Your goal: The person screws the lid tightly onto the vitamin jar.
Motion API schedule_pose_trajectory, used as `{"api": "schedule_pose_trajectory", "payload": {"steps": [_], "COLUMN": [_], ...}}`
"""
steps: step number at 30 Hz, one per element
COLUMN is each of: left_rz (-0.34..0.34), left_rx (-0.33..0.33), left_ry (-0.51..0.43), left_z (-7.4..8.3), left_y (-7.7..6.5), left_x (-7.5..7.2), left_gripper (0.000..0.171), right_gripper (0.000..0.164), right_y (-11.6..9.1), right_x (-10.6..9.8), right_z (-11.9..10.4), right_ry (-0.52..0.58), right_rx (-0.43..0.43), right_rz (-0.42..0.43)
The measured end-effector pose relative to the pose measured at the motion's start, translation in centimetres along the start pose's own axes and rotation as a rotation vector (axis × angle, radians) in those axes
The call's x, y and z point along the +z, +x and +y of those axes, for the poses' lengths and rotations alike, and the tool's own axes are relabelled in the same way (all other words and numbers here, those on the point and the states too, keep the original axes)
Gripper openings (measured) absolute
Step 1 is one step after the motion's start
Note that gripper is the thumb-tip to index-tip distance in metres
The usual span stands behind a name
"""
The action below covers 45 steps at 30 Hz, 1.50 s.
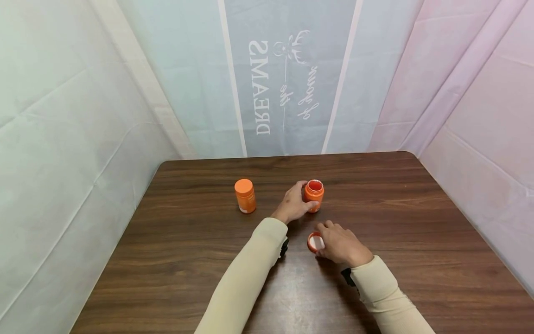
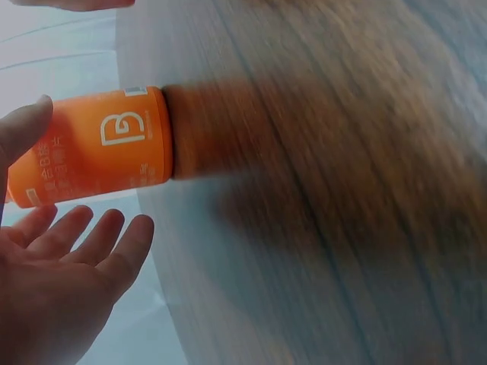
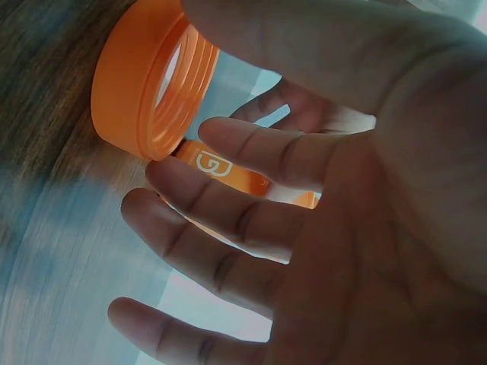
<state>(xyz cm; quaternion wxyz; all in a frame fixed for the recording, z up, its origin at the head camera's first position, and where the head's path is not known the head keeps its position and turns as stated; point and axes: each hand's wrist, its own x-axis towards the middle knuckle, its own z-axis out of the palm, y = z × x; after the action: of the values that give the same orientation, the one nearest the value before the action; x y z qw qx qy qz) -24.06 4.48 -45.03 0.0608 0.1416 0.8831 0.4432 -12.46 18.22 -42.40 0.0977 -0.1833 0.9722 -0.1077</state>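
My left hand (image 1: 293,202) reaches around an uncapped orange bottle (image 1: 314,197) that stands upright on the table. In the left wrist view, the thumb overlaps the upper side of this bottle (image 2: 106,144), and the loosely spread fingers (image 2: 125,247) lie along its other side. The orange screw cap (image 1: 315,242) lies nearer the front, its white inner face up. Beside it is my right hand (image 1: 342,243), palm toward the cap. In the right wrist view, the thumb tip is right at the rim of the cap (image 3: 125,84), while the other fingers extend past it, loosely spread.
A second orange bottle (image 1: 244,197), with its cap on, stands upright to the left of my left hand. The dark wooden table (image 1: 187,260) has pale cloth (image 1: 83,139) hanging at its left, back and right sides.
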Motion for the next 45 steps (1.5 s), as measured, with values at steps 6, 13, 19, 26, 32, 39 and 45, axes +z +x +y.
{"api": "schedule_pose_trajectory", "payload": {"steps": [6, 13, 19, 26, 32, 39, 45], "left_rz": [0.005, -0.001, -0.035, -0.067, -0.082, -0.105, -0.135], "left_rx": [-0.007, 0.006, 0.024, 0.028, 0.065, 0.084, 0.082], "left_ry": [0.006, 0.001, 0.011, 0.029, 0.054, 0.080, 0.091], "left_z": [0.2, 0.1, 0.1, -0.1, -0.4, -0.5, -0.4], "left_y": [0.0, -0.2, -0.6, -1.1, -1.5, -2.2, -2.8], "left_x": [0.3, 0.3, -0.2, -0.9, -1.3, -2.1, -2.8], "left_gripper": [0.064, 0.061, 0.061, 0.062, 0.063, 0.062, 0.060], "right_gripper": [0.045, 0.047, 0.048, 0.044, 0.046, 0.047, 0.047], "right_y": [0.3, 0.5, 0.6, 0.6, 0.7, 0.9, 0.9], "right_x": [0.2, 0.4, 0.5, 0.7, 0.6, 0.6, 0.5], "right_z": [-0.2, -0.3, -0.5, -0.5, -0.4, -0.2, -0.3], "right_ry": [-0.023, -0.057, -0.079, -0.094, -0.095, -0.058, -0.012], "right_rx": [0.000, 0.026, 0.059, 0.057, 0.054, 0.042, 0.016], "right_rz": [-0.003, -0.034, -0.066, -0.054, -0.061, -0.042, -0.012]}}
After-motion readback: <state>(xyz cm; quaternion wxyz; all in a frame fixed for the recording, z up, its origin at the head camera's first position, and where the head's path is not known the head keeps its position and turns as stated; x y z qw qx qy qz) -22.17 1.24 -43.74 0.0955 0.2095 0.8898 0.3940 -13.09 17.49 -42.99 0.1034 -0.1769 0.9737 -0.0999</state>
